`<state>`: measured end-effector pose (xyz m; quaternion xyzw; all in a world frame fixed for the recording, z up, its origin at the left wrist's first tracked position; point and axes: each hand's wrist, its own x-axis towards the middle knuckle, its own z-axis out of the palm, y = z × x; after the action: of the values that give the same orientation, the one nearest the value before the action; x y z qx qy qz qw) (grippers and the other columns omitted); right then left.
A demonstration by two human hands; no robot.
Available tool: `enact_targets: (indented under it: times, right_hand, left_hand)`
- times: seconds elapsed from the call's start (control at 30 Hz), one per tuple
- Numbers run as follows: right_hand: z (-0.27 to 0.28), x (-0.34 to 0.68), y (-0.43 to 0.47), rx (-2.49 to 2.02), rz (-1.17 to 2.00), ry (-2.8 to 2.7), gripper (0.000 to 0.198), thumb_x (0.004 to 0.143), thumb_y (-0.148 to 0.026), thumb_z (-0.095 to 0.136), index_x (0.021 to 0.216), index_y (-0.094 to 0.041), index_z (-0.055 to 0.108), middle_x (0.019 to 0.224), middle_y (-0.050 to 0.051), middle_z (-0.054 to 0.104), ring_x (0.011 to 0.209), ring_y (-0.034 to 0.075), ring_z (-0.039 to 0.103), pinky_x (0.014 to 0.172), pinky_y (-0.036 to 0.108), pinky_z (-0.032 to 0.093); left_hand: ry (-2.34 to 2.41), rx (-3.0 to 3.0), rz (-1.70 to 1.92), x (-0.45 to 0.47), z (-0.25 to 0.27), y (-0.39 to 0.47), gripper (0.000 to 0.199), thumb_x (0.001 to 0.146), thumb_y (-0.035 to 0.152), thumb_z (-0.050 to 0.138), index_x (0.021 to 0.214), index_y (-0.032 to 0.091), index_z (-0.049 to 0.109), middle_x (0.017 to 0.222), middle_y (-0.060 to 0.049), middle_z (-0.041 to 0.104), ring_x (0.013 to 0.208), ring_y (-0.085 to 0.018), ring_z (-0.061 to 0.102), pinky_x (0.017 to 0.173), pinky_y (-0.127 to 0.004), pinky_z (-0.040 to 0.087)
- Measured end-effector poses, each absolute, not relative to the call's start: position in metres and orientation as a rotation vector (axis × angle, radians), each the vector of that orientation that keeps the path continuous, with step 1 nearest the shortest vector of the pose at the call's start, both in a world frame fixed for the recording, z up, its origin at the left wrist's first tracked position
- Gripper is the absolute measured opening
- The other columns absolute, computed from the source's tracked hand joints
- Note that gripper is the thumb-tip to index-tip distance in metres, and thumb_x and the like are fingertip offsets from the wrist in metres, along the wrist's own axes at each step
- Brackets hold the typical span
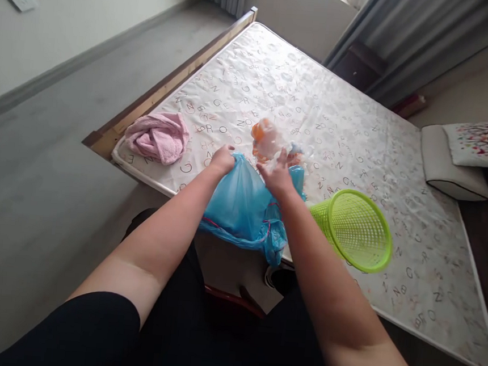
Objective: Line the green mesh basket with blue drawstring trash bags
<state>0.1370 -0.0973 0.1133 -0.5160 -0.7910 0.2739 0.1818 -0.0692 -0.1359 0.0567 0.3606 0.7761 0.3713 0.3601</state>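
Note:
A blue plastic garbage bag [240, 200] with a red drawstring lies at the near edge of the mattress, partly hanging over it. My left hand [223, 159] is closed on the bag's upper corner and pulls it taut. My right hand [279, 177] is over the bag's right part, thumb and fingers apart. Just beyond those fingers lies a heap of crumpled clear and orange plastic wrappers [268, 141]. Whether the fingertips touch the wrappers I cannot tell. A bright green mesh wastebasket [330, 216] lies on its side right of my right forearm, its mouth facing right.
The bare mattress [358, 142], printed with letters, sits in a wooden bed frame [172, 77]. A crumpled pink towel [158, 137] lies at its left corner. A beige cushioned seat [446, 166] with a tree-print pillow [487, 141] stands on the right. Grey floor [58, 161] runs along the left.

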Motion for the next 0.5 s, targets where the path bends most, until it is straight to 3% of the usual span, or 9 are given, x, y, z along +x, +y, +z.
enact_targets:
  times: [0.1,0.17,0.23,0.37,0.5]
  right_hand:
    - [0.084,0.153,-0.168,-1.304,1.072,-2.344,0.093,0.098,-0.035,0.073,0.175,-0.016,0.023,0.151,0.027,0.064,0.136,0.039,0.069,0.114,0.063,0.054]
    - [0.065,0.183,-0.217,-1.234,1.175,-2.379,0.081,0.101,-0.036,0.067,0.172,-0.021,0.032,0.160,0.025,0.057,0.116,0.031,0.077,0.106,0.058,0.061]
    - [0.050,0.220,-0.251,-1.248,1.153,-2.372,0.066,0.102,-0.035,0.060,0.165,-0.020,0.045,0.161,0.023,0.055,0.111,0.029,0.077,0.105,0.057,0.062]
    - [0.044,0.268,-0.268,-1.321,1.213,-2.176,0.049,0.103,-0.035,0.057,0.149,-0.020,0.059,0.144,0.021,0.068,0.094,0.023,0.077,0.092,0.048,0.067]
    - [0.057,0.264,-0.247,-1.284,1.215,-2.080,0.043,0.103,-0.036,0.058,0.142,-0.019,0.064,0.139,0.019,0.071,0.095,0.023,0.076,0.087,0.044,0.067]
  left_hand:
    - [1.944,1.000,0.954,-0.057,0.048,-0.126,0.031,0.089,0.011,0.069,0.119,0.011,0.075,0.117,-0.020,0.078,0.108,-0.033,0.073,0.098,-0.040,0.052]
    - [1.916,1.066,0.969,-0.054,0.045,-0.117,0.028,0.087,0.007,0.069,0.114,0.012,0.076,0.117,-0.018,0.079,0.111,-0.031,0.072,0.101,-0.039,0.051]
    - [1.903,1.134,0.979,-0.057,0.045,-0.105,0.030,0.086,0.001,0.067,0.112,0.013,0.076,0.120,-0.015,0.079,0.116,-0.029,0.070,0.107,-0.038,0.049]
    - [1.850,1.134,1.270,-0.078,0.056,-0.073,0.030,0.096,0.005,0.060,0.121,0.014,0.071,0.120,-0.012,0.076,0.110,-0.023,0.071,0.107,-0.034,0.052]
    - [1.746,0.944,1.623,-0.097,0.065,-0.045,0.035,0.106,0.018,0.057,0.141,0.016,0.059,0.122,-0.013,0.071,0.105,-0.022,0.073,0.099,-0.038,0.056]
